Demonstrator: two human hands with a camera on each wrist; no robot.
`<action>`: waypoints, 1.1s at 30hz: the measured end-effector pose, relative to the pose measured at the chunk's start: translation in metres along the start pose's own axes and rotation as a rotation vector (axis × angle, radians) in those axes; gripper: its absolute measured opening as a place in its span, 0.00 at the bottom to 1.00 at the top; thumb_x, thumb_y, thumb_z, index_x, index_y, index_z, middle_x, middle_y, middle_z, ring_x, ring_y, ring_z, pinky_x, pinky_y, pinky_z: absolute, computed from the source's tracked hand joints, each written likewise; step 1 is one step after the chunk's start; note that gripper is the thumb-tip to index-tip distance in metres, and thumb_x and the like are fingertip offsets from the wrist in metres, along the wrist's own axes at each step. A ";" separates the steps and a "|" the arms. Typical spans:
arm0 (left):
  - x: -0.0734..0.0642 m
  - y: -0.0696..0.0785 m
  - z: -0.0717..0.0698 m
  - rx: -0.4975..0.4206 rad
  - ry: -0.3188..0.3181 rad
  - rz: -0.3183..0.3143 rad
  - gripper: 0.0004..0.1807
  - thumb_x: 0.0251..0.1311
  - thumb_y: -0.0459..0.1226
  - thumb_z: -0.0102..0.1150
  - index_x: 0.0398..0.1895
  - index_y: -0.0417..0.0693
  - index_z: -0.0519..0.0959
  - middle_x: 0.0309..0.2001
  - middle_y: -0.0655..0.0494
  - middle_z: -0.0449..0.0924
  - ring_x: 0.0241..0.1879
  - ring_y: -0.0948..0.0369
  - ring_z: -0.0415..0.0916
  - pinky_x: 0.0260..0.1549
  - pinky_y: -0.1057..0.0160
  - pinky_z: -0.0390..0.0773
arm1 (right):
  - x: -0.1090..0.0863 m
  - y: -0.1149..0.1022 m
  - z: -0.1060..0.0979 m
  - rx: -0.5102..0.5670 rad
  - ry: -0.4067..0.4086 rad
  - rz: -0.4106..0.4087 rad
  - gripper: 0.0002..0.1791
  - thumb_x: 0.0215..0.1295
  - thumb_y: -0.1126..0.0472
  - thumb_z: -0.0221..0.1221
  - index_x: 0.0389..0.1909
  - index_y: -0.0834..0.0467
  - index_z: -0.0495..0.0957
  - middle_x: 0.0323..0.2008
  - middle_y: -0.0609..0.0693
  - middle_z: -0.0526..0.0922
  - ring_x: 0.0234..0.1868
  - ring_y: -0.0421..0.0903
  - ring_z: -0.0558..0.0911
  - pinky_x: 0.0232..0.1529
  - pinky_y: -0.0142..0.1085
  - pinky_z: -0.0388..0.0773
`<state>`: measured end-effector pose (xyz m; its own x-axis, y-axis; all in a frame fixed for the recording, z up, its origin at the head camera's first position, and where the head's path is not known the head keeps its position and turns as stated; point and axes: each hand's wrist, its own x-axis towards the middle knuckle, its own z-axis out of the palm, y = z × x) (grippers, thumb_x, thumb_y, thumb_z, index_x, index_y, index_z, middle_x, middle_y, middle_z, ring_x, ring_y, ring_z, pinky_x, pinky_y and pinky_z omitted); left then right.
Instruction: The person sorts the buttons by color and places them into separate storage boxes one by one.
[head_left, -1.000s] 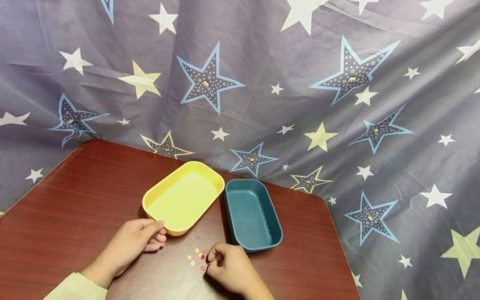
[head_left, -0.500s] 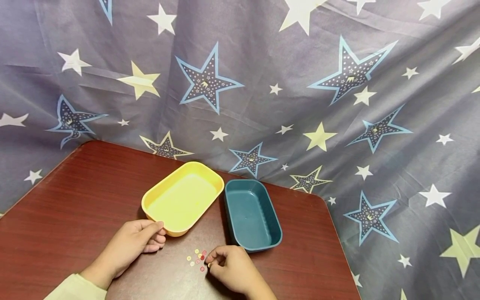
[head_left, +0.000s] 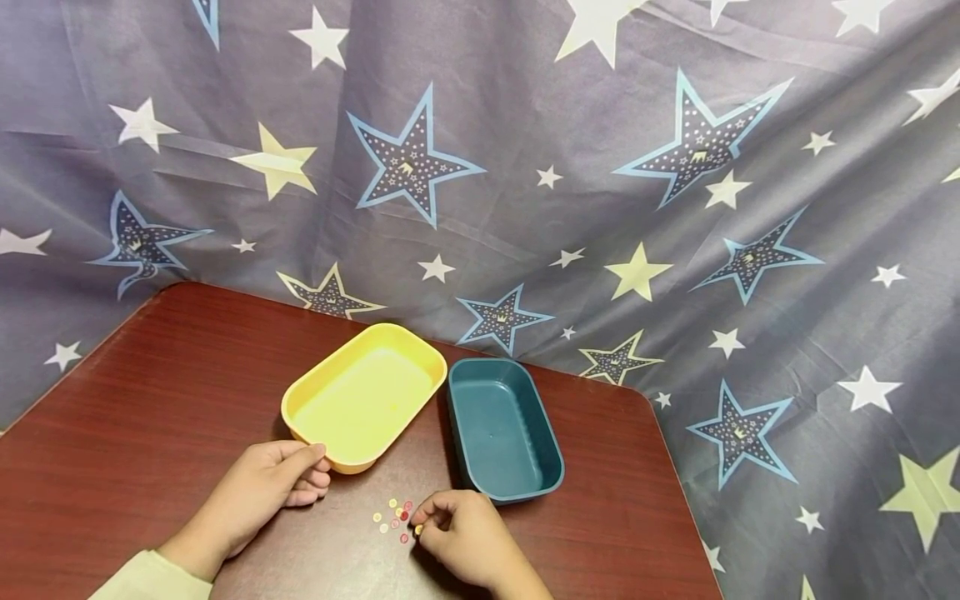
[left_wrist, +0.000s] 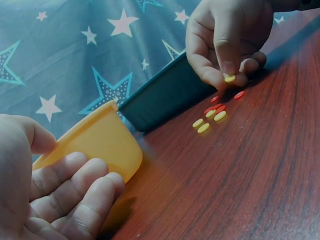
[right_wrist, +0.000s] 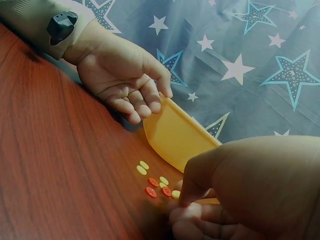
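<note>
My left hand holds the near-left corner of a yellow plastic tub, thumb at the rim and fingers curled against the outer wall. A yellow button is pinched between the thumb and index finger of my right hand, low over the table. Beside those fingertips lies a loose group of small red and yellow buttons; a red button and a yellow button are among them. The right hand may hide part of the group in the head view.
Close to the yellow tub's right side stands a dark teal tub, with nothing seen in it. Both tubs sit on a reddish-brown wooden table. A grey curtain with stars hangs behind the table's far edge.
A yellow button has come into sight between my right fingertips, which have shifted very slightly. My left hand stays on the yellow tub; both tubs and the loose buttons keep their places.
</note>
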<state>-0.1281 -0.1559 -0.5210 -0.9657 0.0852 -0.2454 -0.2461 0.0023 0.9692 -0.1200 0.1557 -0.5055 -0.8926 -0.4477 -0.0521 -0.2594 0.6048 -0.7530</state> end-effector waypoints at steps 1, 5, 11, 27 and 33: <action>0.000 0.000 0.000 0.000 -0.002 0.001 0.24 0.80 0.47 0.54 0.49 0.30 0.83 0.38 0.46 0.88 0.36 0.58 0.89 0.40 0.61 0.92 | 0.000 0.000 0.000 0.004 0.001 0.002 0.09 0.56 0.67 0.64 0.31 0.49 0.87 0.21 0.34 0.80 0.21 0.28 0.75 0.24 0.23 0.75; 0.000 0.001 0.000 -0.004 -0.005 0.001 0.24 0.80 0.47 0.53 0.49 0.30 0.82 0.38 0.46 0.88 0.36 0.59 0.89 0.39 0.62 0.92 | 0.000 0.000 0.001 0.013 0.002 0.004 0.08 0.56 0.66 0.64 0.31 0.49 0.87 0.21 0.34 0.79 0.22 0.28 0.75 0.24 0.23 0.75; -0.001 0.001 0.000 -0.018 -0.004 0.003 0.24 0.80 0.47 0.54 0.49 0.30 0.82 0.38 0.46 0.88 0.36 0.59 0.89 0.40 0.61 0.92 | -0.001 -0.001 0.003 0.078 -0.009 0.007 0.06 0.59 0.66 0.65 0.33 0.52 0.88 0.21 0.35 0.80 0.19 0.27 0.76 0.23 0.24 0.78; -0.001 0.000 0.000 -0.001 0.002 0.023 0.24 0.80 0.48 0.55 0.48 0.30 0.83 0.37 0.46 0.88 0.36 0.58 0.89 0.39 0.61 0.92 | 0.000 -0.029 -0.010 0.199 0.001 0.059 0.08 0.62 0.68 0.63 0.36 0.55 0.89 0.18 0.38 0.80 0.17 0.34 0.79 0.19 0.29 0.81; -0.001 -0.001 0.000 0.011 -0.002 0.025 0.25 0.79 0.48 0.55 0.48 0.31 0.83 0.38 0.44 0.88 0.36 0.58 0.89 0.39 0.61 0.92 | 0.002 -0.031 -0.015 0.246 0.013 0.071 0.08 0.62 0.69 0.63 0.37 0.57 0.89 0.19 0.40 0.81 0.19 0.37 0.80 0.21 0.32 0.85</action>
<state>-0.1267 -0.1561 -0.5215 -0.9714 0.0872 -0.2208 -0.2207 0.0107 0.9753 -0.1193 0.1461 -0.4724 -0.9106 -0.4004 -0.1027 -0.1002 0.4549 -0.8849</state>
